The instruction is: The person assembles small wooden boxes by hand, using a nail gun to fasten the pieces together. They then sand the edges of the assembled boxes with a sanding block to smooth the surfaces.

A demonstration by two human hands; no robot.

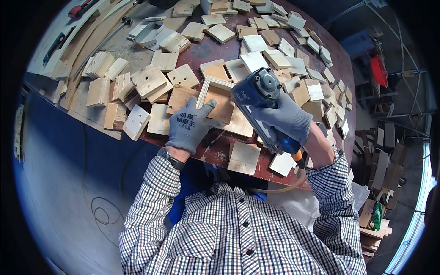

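In my gloved right hand (285, 117) is a dark blue pneumatic nail gun (256, 88), its fingers wrapped round the grip. An orange fitting (297, 156) joins the tool's lower end to an air hose. My left hand (190, 124), in a grey glove with dark print, grips the near edge of a partly built wooden box (223, 105), thumb against its pale side strip; some of its fingers are hidden. The nail gun's head is beside the box's right end, and whether they touch I cannot tell. Around both hands lie many loose wooden blocks (149, 81).
The dark red worktable (215, 153) carries wooden blocks across most of its top. Long wood strips (87, 41) and a metal bar (107, 43) lie at the far left. A cable (103, 215) coils on the floor at left. Stacked boards (382, 169) stand at right.
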